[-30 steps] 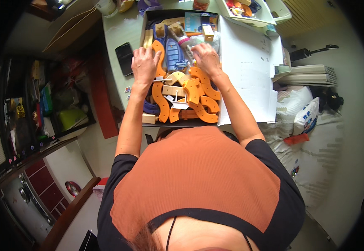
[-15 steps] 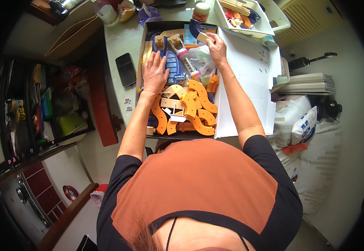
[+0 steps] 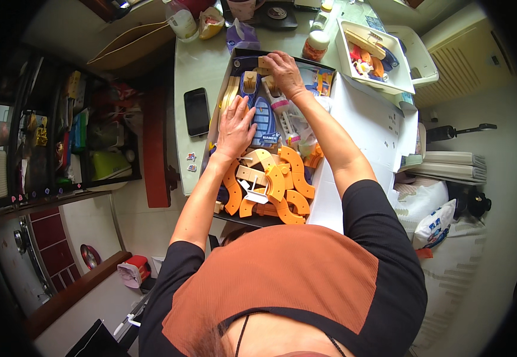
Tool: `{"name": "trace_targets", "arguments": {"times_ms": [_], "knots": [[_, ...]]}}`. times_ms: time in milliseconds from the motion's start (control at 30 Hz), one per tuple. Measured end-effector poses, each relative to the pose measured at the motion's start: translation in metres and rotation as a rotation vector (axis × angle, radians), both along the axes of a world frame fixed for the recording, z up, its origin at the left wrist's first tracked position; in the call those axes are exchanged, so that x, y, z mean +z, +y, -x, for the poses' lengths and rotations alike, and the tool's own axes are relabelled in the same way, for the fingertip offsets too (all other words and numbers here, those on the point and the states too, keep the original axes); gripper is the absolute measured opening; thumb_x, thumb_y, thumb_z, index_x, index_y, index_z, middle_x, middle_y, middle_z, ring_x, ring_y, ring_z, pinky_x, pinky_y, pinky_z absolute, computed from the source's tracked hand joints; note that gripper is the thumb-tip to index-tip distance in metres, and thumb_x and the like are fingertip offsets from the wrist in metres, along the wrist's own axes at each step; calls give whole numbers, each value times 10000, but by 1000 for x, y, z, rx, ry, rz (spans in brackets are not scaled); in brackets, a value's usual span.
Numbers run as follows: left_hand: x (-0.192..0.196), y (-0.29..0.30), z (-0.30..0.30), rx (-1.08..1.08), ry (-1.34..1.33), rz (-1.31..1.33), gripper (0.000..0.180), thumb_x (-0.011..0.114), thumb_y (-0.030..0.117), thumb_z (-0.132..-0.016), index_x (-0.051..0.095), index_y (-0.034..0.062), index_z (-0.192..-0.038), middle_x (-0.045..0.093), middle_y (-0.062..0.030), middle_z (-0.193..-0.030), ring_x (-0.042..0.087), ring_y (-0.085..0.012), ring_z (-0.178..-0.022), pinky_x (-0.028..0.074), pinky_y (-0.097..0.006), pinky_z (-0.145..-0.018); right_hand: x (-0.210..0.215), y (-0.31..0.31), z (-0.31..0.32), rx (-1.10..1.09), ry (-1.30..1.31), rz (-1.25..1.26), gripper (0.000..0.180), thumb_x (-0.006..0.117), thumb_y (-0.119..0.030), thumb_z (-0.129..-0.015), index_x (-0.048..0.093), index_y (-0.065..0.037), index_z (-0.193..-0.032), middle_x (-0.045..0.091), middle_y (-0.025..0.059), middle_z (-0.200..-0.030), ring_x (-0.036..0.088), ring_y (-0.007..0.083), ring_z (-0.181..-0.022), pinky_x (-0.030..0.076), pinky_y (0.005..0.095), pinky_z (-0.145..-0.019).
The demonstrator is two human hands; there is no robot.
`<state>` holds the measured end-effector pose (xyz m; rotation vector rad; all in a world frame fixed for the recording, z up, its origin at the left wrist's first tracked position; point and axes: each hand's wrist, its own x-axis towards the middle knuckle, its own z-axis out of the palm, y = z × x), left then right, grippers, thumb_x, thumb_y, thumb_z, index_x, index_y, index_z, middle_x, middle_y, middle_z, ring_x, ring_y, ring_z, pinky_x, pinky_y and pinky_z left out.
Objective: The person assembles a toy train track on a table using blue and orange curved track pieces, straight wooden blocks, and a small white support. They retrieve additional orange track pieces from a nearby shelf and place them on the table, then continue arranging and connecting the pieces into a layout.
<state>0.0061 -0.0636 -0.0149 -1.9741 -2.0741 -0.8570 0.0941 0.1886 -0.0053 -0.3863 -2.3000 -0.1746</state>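
Observation:
My left hand (image 3: pixel 235 128) lies with its fingers stretched over the left side of an open box (image 3: pixel 215 134), beside a blue boat-shaped toy piece (image 3: pixel 264 122). Toward the far wall of the box, my right hand (image 3: pixel 286 74) has its fingers bent down near a light wooden piece (image 3: pixel 264 63); what they grip, if anything, is hidden. A wooden block in a blue holder (image 3: pixel 250 82) sits between the hands. Curved orange track pieces (image 3: pixel 296 172) pile up at the near end, with a white toy part (image 3: pixel 256 193) on top.
Left of the box a black phone (image 3: pixel 197 112) lies on the table. A white flap (image 3: pixel 359 119) spreads to its right. Behind stand a lidded jar (image 3: pixel 316 46), a purple packet (image 3: pixel 242 37) and a white bin of toy pieces (image 3: pixel 383 82).
My right hand has moved left along the far end of the box, and the blue curved piece with a wooden end no longer shows in it. My left hand stays by the blue piece. The view has shifted.

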Motion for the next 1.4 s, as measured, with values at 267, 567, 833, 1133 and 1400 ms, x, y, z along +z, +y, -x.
{"name": "trace_targets", "arguments": {"times_ms": [267,567,833,1133,1400], "knots": [[3,-2,-2,25,-2,35,425,717,206,-862,664,64,-1259,437,-132,-1534,312,-313,-1486,295,-454,-1185,-8,11,-24,-218,-82,573,271,723,-214,-846,663,-145,-1101,634,130,-1106,619,345,-1080,520,448,-907],[11,0,-7,12,-51,57,427,701,151,-871,646,54,-1283,425,-136,-1553,325,-329,-1485,312,-454,-1178,-7,8,-12,-206,113,636,228,693,-186,-852,622,-78,-1040,586,188,-1077,632,404,-975,537,487,-854],[18,1,-9,-1,-46,102,425,682,125,-896,629,55,-1312,418,-125,-1564,305,-315,-1499,298,-450,-1183,32,139,-163,-670,248,397,187,659,-164,-849,668,-78,-1016,636,151,-1045,610,325,-1009,504,445,-918],[21,3,-9,16,-64,135,424,682,103,-887,639,73,-1307,417,-112,-1568,302,-307,-1503,303,-449,-1181,31,287,-237,-924,-242,517,495,676,-208,-845,572,-152,-1325,565,80,-1389,505,342,-1303,443,512,-1068],[25,6,-11,20,-51,104,419,617,17,-881,645,70,-1296,455,-123,-1537,348,-326,-1477,339,-445,-1153,19,305,-252,-937,-345,367,318,730,-152,-813,667,-123,-1123,563,109,-1270,561,340,-1171,494,457,-1017]]}}
